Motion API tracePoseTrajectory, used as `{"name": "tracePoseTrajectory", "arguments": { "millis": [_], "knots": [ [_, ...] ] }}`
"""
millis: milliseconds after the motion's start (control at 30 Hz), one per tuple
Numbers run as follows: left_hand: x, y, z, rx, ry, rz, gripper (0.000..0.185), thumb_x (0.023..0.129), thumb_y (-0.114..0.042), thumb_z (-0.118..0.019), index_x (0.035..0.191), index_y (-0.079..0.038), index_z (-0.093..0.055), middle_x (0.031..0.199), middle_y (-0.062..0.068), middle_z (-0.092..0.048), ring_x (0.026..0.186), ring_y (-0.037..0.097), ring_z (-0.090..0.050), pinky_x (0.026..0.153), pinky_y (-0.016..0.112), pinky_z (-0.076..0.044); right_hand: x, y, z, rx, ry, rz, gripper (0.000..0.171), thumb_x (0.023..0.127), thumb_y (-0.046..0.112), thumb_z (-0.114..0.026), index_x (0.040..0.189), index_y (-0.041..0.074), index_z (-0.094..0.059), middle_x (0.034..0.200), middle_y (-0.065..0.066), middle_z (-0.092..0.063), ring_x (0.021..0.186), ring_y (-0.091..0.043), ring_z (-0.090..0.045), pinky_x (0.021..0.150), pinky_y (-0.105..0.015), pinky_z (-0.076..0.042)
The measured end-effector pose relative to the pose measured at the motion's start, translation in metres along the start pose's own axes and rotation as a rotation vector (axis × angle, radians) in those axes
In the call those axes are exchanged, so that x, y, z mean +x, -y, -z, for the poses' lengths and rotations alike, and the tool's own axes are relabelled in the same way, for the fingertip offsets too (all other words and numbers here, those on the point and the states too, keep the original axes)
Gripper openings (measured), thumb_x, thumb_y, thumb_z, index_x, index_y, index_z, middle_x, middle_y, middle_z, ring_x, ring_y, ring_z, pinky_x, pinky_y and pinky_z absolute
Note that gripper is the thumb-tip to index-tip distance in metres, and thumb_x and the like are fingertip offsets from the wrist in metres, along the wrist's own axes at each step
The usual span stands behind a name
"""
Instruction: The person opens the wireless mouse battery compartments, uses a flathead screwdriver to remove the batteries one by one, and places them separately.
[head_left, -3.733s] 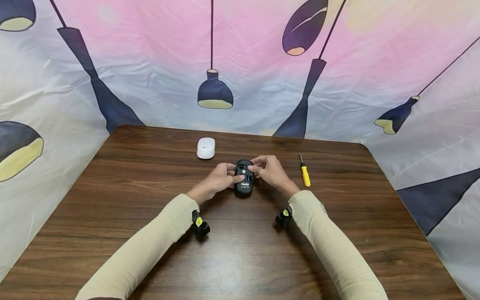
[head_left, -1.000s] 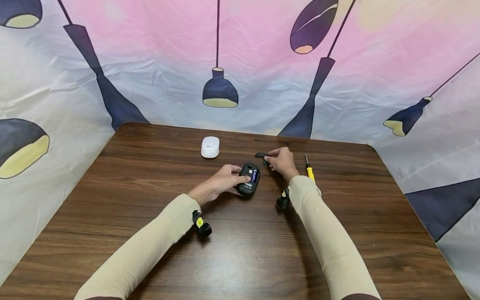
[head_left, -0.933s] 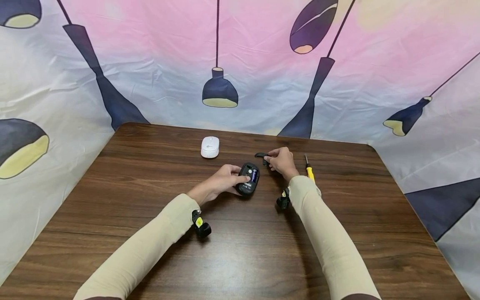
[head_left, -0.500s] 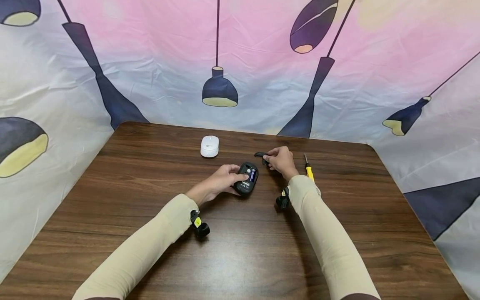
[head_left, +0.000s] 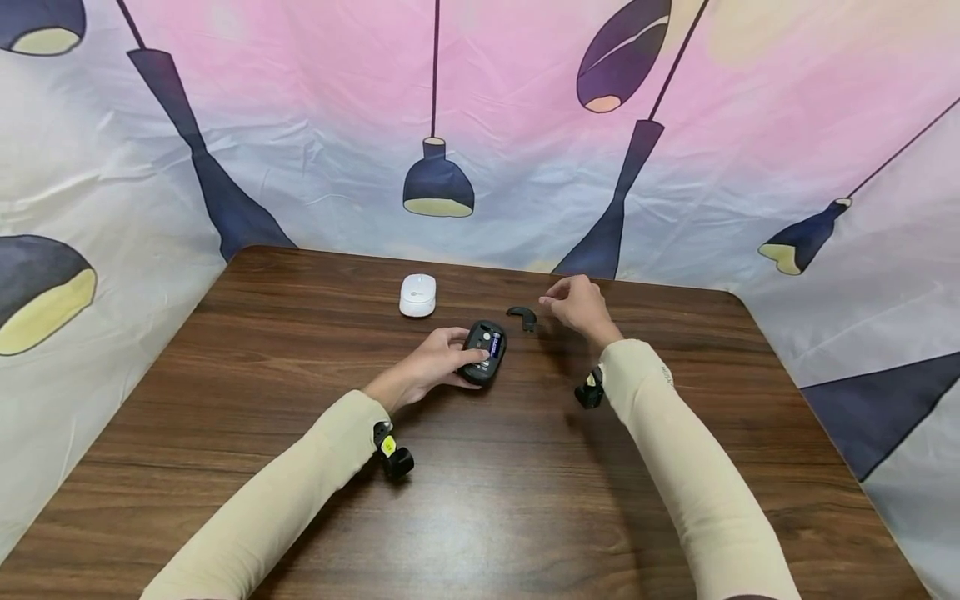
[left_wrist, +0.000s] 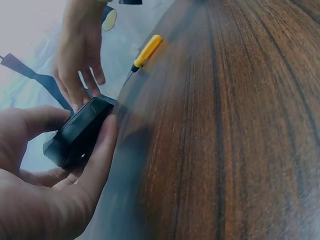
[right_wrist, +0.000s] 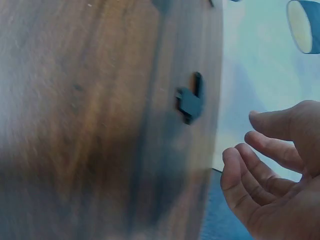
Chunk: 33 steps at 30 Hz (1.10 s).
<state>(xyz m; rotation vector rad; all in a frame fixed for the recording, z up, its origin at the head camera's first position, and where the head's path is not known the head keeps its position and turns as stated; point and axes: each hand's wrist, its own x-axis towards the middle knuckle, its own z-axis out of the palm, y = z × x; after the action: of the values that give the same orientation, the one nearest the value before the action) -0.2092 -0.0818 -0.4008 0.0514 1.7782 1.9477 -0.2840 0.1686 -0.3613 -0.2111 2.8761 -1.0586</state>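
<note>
A black mouse [head_left: 483, 351] lies belly up on the wooden table [head_left: 300, 400], its battery bay uncovered and a battery showing in it. My left hand [head_left: 454, 352] grips its left side; in the left wrist view the thumb and fingers curl round the mouse [left_wrist: 80, 131]. The black battery cover [head_left: 522, 315] lies loose on the table just right of the mouse, and the right wrist view shows the cover [right_wrist: 191, 102] too. My right hand [head_left: 561, 297] hovers right of the cover, fingers relaxed and holding nothing, as the right hand [right_wrist: 270, 170] also appears from the wrist.
A white mouse [head_left: 416, 295] sits further back to the left. A yellow-handled screwdriver [left_wrist: 145, 52] lies beyond my right hand, hidden by that arm in the head view. A printed cloth backdrop [head_left: 480, 125] surrounds the table's far and side edges.
My right hand has let go of the battery cover, left it on the table and lifted away to the right. My left hand has shifted the black mouse slightly left.
</note>
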Motion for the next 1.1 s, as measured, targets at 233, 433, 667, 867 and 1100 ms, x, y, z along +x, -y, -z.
{"name": "tracePoseTrajectory", "arguments": {
  "millis": [233, 433, 667, 867, 1100],
  "knots": [
    [-0.001, 0.001, 0.0, 0.015, -0.007, -0.004, 0.05, 0.1, -0.006, -0.062, 0.141, 0.013, -0.04, 0.13, 0.031, -0.056, 0.098, 0.025, -0.068, 0.087, 0.042, -0.063, -0.006, 0.002, 0.021, -0.109, -0.011, 0.013, 0.026, 0.099, 0.021, -0.067, 0.115, 0.001, -0.071, 0.112, -0.018, -0.068, 0.104, -0.035, -0.062, 0.091, -0.053, -0.054],
    [-0.001, 0.001, 0.0, 0.017, -0.011, 0.01, 0.052, 0.101, -0.006, -0.06, 0.143, 0.013, -0.037, 0.133, 0.03, -0.053, 0.1, 0.025, -0.066, 0.088, 0.041, -0.062, -0.015, -0.005, 0.035, -0.179, -0.007, -0.012, 0.03, 0.098, 0.021, -0.068, 0.118, -0.002, -0.07, 0.116, -0.021, -0.067, 0.104, -0.038, -0.062, 0.098, -0.058, -0.05],
    [-0.001, 0.001, 0.0, 0.02, 0.007, 0.024, 0.056, 0.101, -0.005, -0.06, 0.147, 0.01, -0.032, 0.137, 0.031, -0.05, 0.104, 0.028, -0.065, 0.088, 0.043, -0.062, -0.024, -0.019, 0.046, -0.233, 0.022, -0.058, 0.035, 0.098, 0.022, -0.068, 0.12, -0.005, -0.067, 0.121, -0.024, -0.065, 0.106, -0.04, -0.062, 0.103, -0.061, -0.045],
    [-0.001, 0.0, 0.0, 0.089, -0.002, 0.027, 0.058, 0.098, -0.006, -0.066, 0.145, 0.009, -0.037, 0.136, 0.028, -0.054, 0.096, 0.023, -0.068, 0.086, 0.039, -0.063, -0.03, -0.031, 0.052, -0.275, 0.054, -0.11, 0.037, 0.098, 0.024, -0.068, 0.118, -0.007, -0.067, 0.119, -0.025, -0.066, 0.105, -0.04, -0.062, 0.099, -0.059, -0.049],
    [-0.003, -0.001, 0.0, 0.106, 0.003, 0.022, 0.056, 0.099, -0.01, -0.065, 0.144, 0.01, -0.038, 0.131, 0.028, -0.057, 0.093, 0.019, -0.067, 0.085, 0.035, -0.063, -0.037, -0.045, 0.054, -0.284, 0.08, -0.145, 0.029, 0.096, 0.024, -0.071, 0.102, -0.005, -0.07, 0.095, -0.018, -0.07, 0.087, -0.034, -0.064, 0.086, -0.054, -0.053]
  ]
}}
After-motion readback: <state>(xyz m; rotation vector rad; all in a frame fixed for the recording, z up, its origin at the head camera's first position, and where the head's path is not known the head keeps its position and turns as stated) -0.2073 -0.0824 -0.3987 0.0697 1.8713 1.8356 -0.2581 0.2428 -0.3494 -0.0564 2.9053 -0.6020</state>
